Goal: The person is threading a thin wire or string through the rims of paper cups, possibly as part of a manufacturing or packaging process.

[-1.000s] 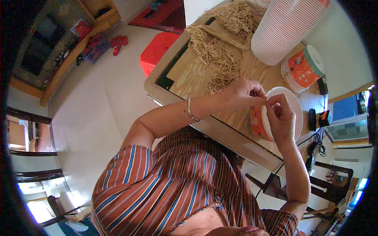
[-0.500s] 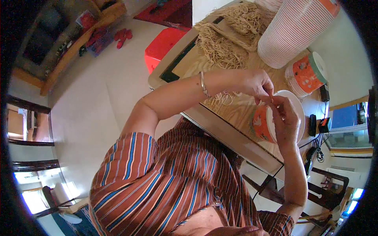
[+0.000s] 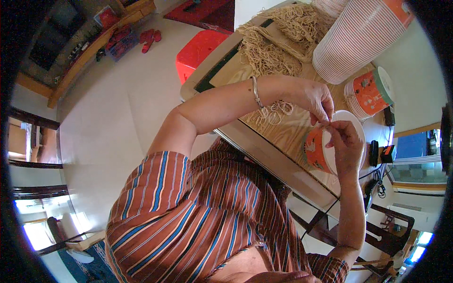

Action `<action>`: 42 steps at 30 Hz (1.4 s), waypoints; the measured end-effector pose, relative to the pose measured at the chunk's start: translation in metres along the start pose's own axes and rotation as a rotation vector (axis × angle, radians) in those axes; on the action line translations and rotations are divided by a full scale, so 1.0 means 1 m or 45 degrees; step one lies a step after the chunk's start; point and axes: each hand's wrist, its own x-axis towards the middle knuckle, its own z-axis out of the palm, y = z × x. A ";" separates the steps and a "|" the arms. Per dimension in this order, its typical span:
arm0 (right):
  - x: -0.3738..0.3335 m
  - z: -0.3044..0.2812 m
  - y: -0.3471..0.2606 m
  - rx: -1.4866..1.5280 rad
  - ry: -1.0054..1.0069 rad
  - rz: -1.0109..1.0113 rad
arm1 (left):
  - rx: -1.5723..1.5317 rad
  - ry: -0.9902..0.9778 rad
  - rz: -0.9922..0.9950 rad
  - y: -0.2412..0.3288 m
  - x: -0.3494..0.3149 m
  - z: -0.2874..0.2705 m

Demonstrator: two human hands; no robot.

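Note:
Fingertip to fingertip, my left hand (image 3: 317,103) and my right hand (image 3: 348,144) meet above an orange paper bucket (image 3: 315,150) with a wide white rim. Both hands are closed in a pinch. What sits between the fingertips is too small to make out. Under my left wrist, a few loose pale cords (image 3: 276,114) lie curled on the wood-grain table (image 3: 295,137). A large heap of tan cords (image 3: 269,52) lies farther back on the table.
Tall stacks of nested paper buckets (image 3: 356,42) stand at the far right, with a shorter orange-and-green stack (image 3: 370,94) nearer. Black cables and a small dark box (image 3: 388,153) sit at the table's right edge. A red stool (image 3: 200,52) is beyond the left edge.
My hands stay together over the bucket, and the fingers of my right hand have drawn in closer to the left fingertips. The whole view has shifted slightly.

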 end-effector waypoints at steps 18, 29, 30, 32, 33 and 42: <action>0.002 0.000 0.011 0.012 0.024 0.048 | 0.207 0.277 0.097 -0.002 -0.009 0.026; 0.002 -0.009 0.002 0.204 -0.111 0.191 | 0.512 0.413 0.388 -0.004 -0.008 0.030; 0.002 -0.011 0.003 0.255 -0.120 0.222 | 0.512 0.412 0.390 -0.004 -0.008 0.031; 0.002 -0.012 0.003 0.290 -0.136 0.210 | 0.569 0.466 0.404 -0.004 -0.009 0.033; 0.002 -0.012 0.002 0.325 -0.154 0.198 | 0.570 0.467 0.402 -0.004 -0.010 0.035; 0.001 -0.012 0.005 0.240 -0.119 0.145 | 0.667 0.561 0.458 -0.005 -0.015 0.042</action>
